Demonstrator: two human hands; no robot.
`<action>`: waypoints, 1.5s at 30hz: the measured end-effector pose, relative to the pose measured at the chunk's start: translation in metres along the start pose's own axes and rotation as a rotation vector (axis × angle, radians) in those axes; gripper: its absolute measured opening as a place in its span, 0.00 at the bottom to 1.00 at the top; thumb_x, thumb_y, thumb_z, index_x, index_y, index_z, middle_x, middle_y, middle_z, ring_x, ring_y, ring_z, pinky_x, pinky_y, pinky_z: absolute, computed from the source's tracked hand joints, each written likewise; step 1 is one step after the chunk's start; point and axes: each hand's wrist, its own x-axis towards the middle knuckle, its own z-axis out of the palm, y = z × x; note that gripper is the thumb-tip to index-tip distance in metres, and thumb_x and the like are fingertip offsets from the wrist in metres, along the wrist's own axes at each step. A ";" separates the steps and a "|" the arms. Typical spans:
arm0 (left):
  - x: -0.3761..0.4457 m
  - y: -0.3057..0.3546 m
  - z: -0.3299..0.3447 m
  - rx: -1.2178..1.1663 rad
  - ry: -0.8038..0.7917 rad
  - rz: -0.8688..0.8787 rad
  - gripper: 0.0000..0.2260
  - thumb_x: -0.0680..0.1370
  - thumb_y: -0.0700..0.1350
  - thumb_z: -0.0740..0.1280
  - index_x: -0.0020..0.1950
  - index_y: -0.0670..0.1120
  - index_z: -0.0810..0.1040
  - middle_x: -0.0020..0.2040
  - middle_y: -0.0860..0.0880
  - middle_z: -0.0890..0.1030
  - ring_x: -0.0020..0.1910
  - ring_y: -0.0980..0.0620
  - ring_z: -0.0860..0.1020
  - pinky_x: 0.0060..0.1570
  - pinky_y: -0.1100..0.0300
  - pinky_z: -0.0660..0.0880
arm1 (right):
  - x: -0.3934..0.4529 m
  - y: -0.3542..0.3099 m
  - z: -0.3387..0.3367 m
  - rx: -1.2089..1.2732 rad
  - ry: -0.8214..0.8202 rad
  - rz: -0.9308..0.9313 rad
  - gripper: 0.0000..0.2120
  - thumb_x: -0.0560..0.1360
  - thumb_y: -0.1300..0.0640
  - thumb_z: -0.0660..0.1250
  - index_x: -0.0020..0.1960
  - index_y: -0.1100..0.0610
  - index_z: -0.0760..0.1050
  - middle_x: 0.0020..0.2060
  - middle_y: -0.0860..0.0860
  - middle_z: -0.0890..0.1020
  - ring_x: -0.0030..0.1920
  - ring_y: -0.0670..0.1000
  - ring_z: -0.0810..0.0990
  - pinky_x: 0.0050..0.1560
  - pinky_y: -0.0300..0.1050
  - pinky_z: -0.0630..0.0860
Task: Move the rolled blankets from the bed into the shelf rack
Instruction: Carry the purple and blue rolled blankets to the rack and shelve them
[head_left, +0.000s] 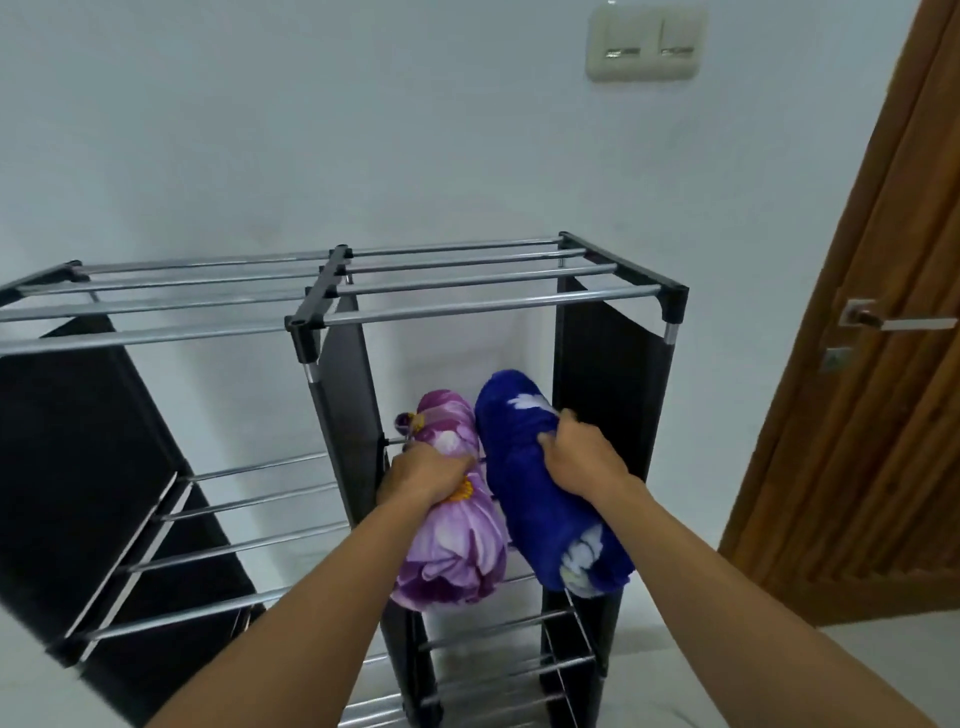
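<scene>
Left hand (426, 475) clamped round the middle of a rolled purple blanket with a pale flower print (453, 525); right hand (576, 457) clamped on top of a rolled deep-blue blanket with white flowers (545, 483), fingers dug into the cloth. Both rolls side by side and touching, lying lengthwise across the chrome rails of the middle tier in the right-hand bay of a black-framed shelf rack with metal rods (467, 306). Far ends beyond the hands reaching toward the white wall; near ends below the wrists jutting past the front rail. No bed in view.

Probably the final push of seating both rolls. Main risk: near ends overhanging the front rail, so tipping forward and sliding off on release unless pushed deeper. Second risk: soft cloth sagging between the widely spaced rods, a roll end dropping through to the tier beneath. Third: the blue roll, pressed against the black fabric side panel beside the right hand, snagging or loosening. Uneven pushing likely to unroll the purple one.
</scene>
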 end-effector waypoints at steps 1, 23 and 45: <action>0.002 0.002 0.002 0.010 -0.026 0.005 0.38 0.69 0.66 0.66 0.71 0.43 0.71 0.67 0.42 0.76 0.61 0.42 0.77 0.55 0.56 0.74 | 0.002 0.003 0.002 0.007 -0.009 0.012 0.28 0.79 0.47 0.56 0.73 0.62 0.58 0.61 0.62 0.76 0.58 0.62 0.77 0.55 0.53 0.74; 0.033 -0.001 0.000 -0.190 -0.084 -0.090 0.15 0.70 0.48 0.73 0.54 0.43 0.80 0.53 0.42 0.84 0.50 0.44 0.82 0.58 0.48 0.78 | 0.034 0.007 -0.001 0.031 -0.072 -0.020 0.22 0.79 0.54 0.57 0.71 0.57 0.62 0.57 0.58 0.77 0.49 0.56 0.78 0.46 0.50 0.76; -0.012 0.011 -0.010 0.326 0.143 0.263 0.28 0.77 0.59 0.63 0.72 0.45 0.66 0.61 0.44 0.78 0.54 0.44 0.79 0.47 0.53 0.76 | -0.001 0.008 -0.014 -0.015 0.119 -0.148 0.21 0.78 0.50 0.60 0.66 0.61 0.67 0.60 0.61 0.75 0.56 0.60 0.76 0.50 0.53 0.74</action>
